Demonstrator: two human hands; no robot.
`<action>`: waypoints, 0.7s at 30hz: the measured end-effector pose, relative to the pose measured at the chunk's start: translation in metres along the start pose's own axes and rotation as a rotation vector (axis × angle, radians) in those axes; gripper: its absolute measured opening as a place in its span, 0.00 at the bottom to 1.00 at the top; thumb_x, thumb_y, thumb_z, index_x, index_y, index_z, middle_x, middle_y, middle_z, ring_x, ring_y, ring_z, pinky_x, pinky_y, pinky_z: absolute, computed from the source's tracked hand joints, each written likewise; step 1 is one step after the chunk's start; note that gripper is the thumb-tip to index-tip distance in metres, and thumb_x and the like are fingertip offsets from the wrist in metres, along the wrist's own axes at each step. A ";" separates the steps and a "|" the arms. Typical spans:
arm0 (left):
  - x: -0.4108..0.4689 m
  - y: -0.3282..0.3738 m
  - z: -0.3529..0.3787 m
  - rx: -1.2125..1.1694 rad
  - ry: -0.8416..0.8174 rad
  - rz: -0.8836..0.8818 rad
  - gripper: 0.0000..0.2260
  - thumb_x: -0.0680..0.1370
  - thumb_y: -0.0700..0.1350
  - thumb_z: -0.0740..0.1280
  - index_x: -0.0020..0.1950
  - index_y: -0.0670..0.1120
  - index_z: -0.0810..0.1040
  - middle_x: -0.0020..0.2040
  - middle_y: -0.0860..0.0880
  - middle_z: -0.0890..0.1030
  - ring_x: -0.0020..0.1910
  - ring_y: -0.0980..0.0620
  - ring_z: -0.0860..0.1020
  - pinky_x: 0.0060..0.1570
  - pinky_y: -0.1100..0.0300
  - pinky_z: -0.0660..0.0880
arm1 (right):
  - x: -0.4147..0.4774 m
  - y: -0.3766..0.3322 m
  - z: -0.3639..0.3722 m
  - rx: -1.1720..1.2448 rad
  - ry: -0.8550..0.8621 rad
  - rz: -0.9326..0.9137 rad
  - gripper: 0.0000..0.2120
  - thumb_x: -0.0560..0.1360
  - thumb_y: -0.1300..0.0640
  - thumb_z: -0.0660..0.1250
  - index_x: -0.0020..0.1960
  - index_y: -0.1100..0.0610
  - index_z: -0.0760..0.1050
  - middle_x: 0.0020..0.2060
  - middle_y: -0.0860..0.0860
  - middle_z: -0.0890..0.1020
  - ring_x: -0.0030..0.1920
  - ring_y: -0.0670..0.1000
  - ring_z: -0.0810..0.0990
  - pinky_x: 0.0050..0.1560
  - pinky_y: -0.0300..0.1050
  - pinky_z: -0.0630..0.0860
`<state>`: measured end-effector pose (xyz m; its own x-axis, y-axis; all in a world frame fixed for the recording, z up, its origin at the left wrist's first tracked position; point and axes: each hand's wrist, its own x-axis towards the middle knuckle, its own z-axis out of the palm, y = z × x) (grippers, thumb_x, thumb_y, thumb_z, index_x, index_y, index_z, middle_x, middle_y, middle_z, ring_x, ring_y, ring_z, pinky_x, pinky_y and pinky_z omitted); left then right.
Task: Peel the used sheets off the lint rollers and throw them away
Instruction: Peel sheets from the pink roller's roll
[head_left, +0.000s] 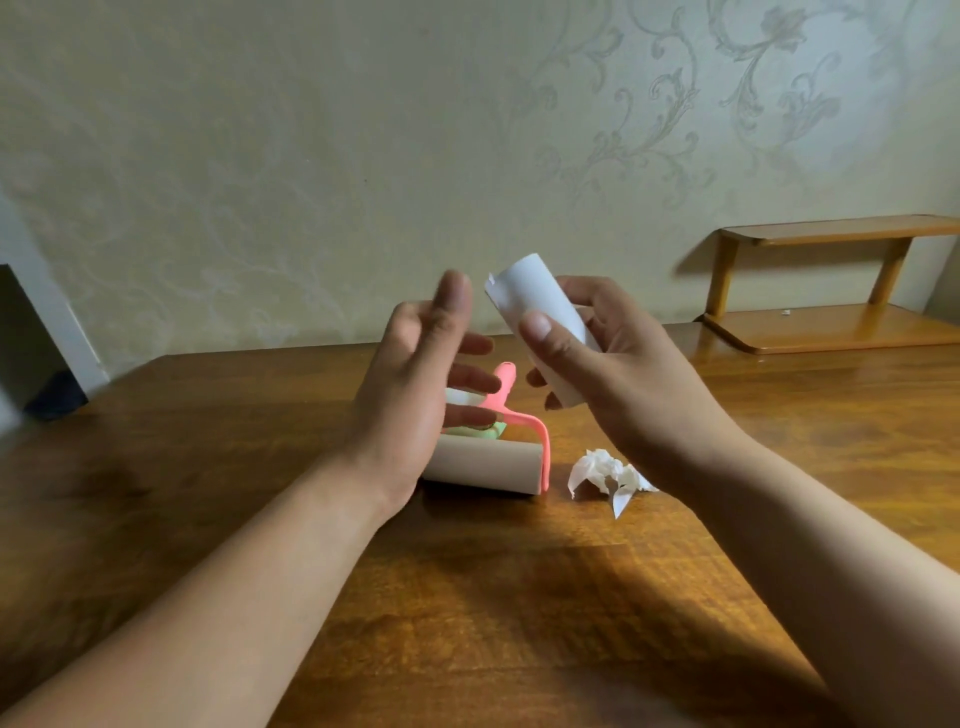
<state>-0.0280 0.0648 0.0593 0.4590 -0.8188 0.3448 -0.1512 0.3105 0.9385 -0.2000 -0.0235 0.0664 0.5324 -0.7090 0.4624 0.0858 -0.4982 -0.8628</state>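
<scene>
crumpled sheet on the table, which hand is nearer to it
Right. The right hand holds the white roll above the crumpled sheet; the open left hand hovers farther left, over the pink roller.

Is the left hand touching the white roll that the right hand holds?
Apart. The head view shows wall between the left hand and the white roll, gripped only by the right hand.

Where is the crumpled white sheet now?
In the head view, the crumpled sheet lies on the table, right of the pink lint roller, under the right hand.
</scene>
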 end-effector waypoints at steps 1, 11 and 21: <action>-0.001 0.000 0.001 0.029 -0.030 0.005 0.45 0.61 0.85 0.70 0.64 0.53 0.79 0.54 0.49 0.88 0.48 0.51 0.90 0.43 0.50 0.87 | -0.001 0.000 0.001 -0.019 -0.008 -0.017 0.23 0.78 0.37 0.73 0.69 0.43 0.73 0.55 0.49 0.85 0.48 0.47 0.89 0.43 0.39 0.84; 0.005 -0.008 -0.005 0.215 -0.024 0.231 0.15 0.84 0.65 0.65 0.52 0.55 0.83 0.48 0.51 0.88 0.51 0.51 0.89 0.48 0.49 0.86 | -0.005 0.002 0.007 -0.050 -0.046 0.024 0.37 0.68 0.37 0.82 0.71 0.41 0.70 0.56 0.52 0.85 0.49 0.51 0.90 0.50 0.49 0.88; 0.007 0.002 -0.015 0.432 -0.091 0.357 0.12 0.86 0.50 0.65 0.48 0.46 0.79 0.44 0.43 0.84 0.44 0.46 0.82 0.45 0.54 0.79 | 0.000 0.001 0.004 0.005 -0.261 0.149 0.23 0.71 0.35 0.80 0.60 0.47 0.84 0.54 0.54 0.89 0.56 0.58 0.88 0.56 0.54 0.86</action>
<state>-0.0120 0.0670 0.0632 0.2394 -0.7431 0.6249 -0.6363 0.3660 0.6791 -0.1964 -0.0221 0.0643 0.7381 -0.6215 0.2625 -0.0060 -0.3952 -0.9186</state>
